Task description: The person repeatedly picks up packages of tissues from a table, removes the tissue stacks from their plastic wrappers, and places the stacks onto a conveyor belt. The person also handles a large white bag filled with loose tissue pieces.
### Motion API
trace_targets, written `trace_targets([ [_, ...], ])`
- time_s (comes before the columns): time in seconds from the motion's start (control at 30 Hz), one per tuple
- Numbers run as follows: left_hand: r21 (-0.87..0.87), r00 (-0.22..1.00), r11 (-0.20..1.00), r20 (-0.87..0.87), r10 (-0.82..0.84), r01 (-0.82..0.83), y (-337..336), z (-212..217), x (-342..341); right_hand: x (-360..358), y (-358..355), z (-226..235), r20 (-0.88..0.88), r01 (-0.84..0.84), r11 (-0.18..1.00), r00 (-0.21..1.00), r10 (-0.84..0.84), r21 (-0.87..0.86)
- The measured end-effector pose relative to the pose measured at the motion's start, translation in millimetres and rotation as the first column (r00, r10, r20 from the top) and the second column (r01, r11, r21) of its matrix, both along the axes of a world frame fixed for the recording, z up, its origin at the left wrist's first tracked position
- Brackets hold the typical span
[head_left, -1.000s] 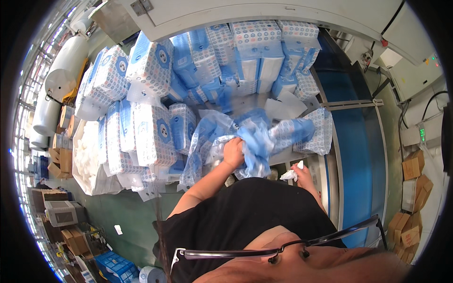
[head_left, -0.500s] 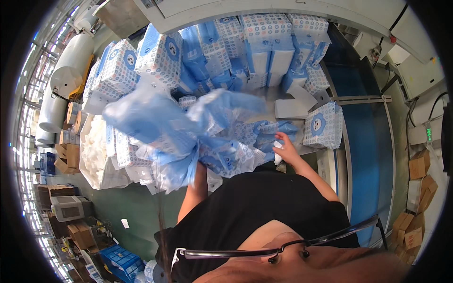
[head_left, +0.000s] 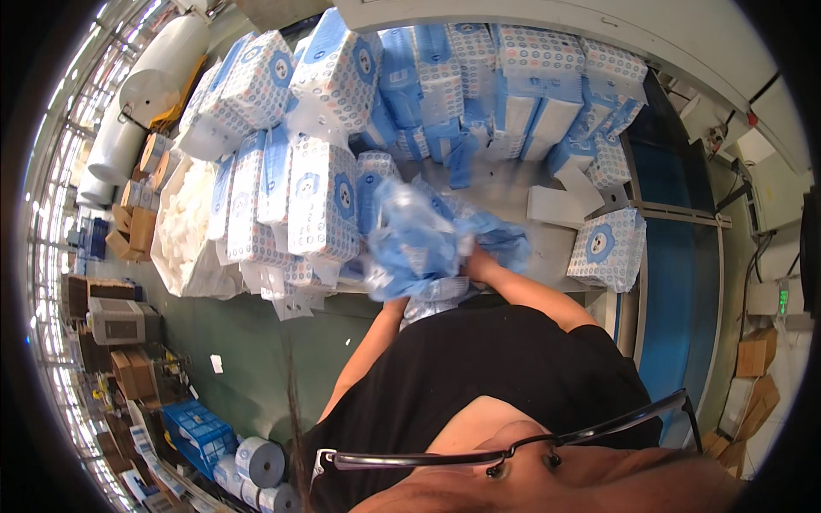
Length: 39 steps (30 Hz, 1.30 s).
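Note:
Crumpled blue and white printed plastic bags (head_left: 419,239), blurred by motion, are bunched in front of my body at the table's near edge. My right hand (head_left: 479,265) is closed on the right side of this bunch, its fingertips partly covered by the film. My left hand reaches up under the bunch from the lower left; only its wrist and forearm show, and the fingers are hidden behind the plastic. Just left of the bunch stands a row of wrapped packs (head_left: 321,201) with dotted print and round blue emblems.
More wrapped packs (head_left: 539,73) line the back of the table (head_left: 505,184). A single pack (head_left: 609,248) stands at the right, beside white card pieces (head_left: 560,201). Further right runs a blue conveyor (head_left: 676,299). A white sack of scraps (head_left: 184,231) hangs at the left.
The bunched bags have swung down and right, toward my body. My right hand has moved left onto them. My view has shifted, uncovering the row of packs at the left.

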State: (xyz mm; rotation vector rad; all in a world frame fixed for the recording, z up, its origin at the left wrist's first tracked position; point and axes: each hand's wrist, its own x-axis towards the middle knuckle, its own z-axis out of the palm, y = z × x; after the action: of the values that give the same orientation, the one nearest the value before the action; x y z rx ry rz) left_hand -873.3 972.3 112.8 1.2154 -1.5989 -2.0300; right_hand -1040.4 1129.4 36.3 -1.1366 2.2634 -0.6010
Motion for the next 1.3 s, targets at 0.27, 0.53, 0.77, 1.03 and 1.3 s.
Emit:
trace_targets([
  [0.27, -0.085, 0.998, 0.995, 0.013, 0.056, -0.055, 19, 3, -16, 3, 7, 56, 0.312, 0.041, 0.961, 0.949, 0.048, -0.273],
  [0.53, -0.114, 0.997, 0.993, -0.068, -0.042, 0.034, 53, 30, -7, -21, 25, 131, 0.508, 0.125, 0.863, 0.845, 0.165, -0.489],
  [0.77, -0.248, 0.989, 0.969, -0.145, -0.024, -0.013, 67, 65, -16, -10, 39, 180, 0.539, 0.079, 0.798, 0.776, 0.327, -0.597],
  [1.03, -0.568, 0.916, 0.719, -0.225, 0.333, -0.401, 58, 122, 138, -1, 34, 156, 0.749, 0.361, 0.797, 0.642, 0.164, -0.483],
  [1.3, -0.997, 0.719, -0.083, -0.051, 0.693, 0.009, 14, 105, 312, 27, -38, 199, 0.784, 0.393, 0.687, 0.421, 0.457, -0.611],
])
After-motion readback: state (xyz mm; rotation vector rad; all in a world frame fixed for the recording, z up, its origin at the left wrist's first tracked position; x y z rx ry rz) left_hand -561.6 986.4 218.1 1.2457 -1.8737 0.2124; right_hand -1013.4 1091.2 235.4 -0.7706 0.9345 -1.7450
